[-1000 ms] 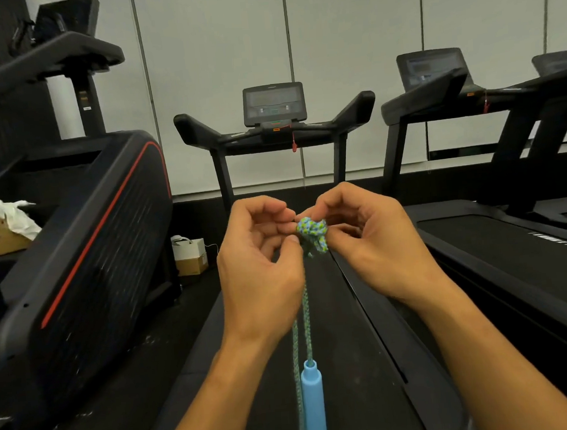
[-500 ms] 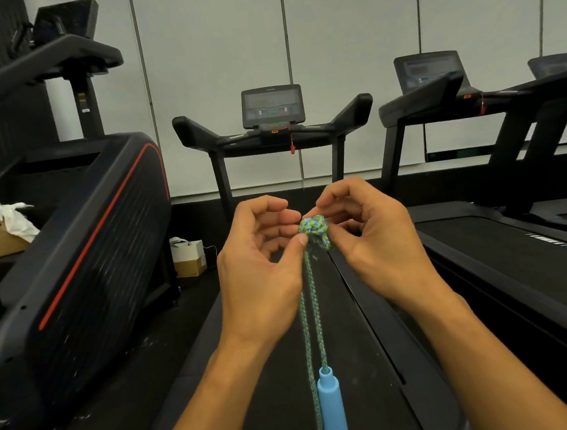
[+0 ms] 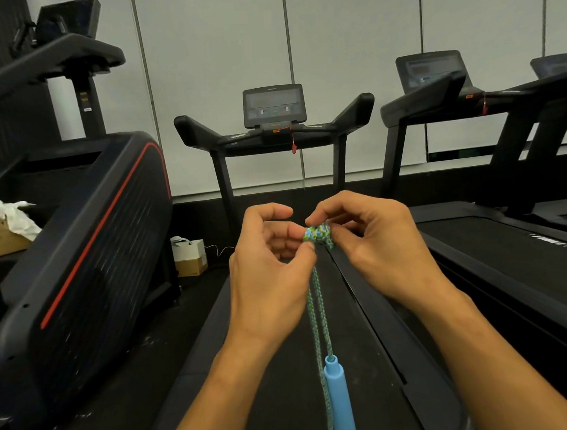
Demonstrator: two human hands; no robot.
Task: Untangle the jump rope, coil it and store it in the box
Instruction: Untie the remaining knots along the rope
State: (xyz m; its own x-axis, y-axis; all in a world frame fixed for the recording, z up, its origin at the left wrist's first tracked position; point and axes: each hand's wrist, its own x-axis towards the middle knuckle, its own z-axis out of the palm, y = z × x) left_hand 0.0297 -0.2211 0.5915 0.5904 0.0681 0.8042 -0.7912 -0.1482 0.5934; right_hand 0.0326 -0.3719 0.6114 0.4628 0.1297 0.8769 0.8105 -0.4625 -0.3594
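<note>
Left hand: fingers curling, thumb tip pressing the knot of the blue-green jump rope from 7 o'clock. Right hand: fingers curling, fingertips pinching the same knot from 3 o'clock. Knot is sitting between both hands, above the treadmill belt. Two rope strands are hanging from it toward 6 o'clock; a light-blue handle is dangling on one strand. Small cardboard boxes are sitting on the floor at 9 o'clock.

Green-blue speckled braided jump rope: strands run off bottom picture edge. Knotted bundle partly hidden behind left hand thumb and right hand fingertips. Light blue plastic handle: only one visible. Treadmill console screen text too small to read.
</note>
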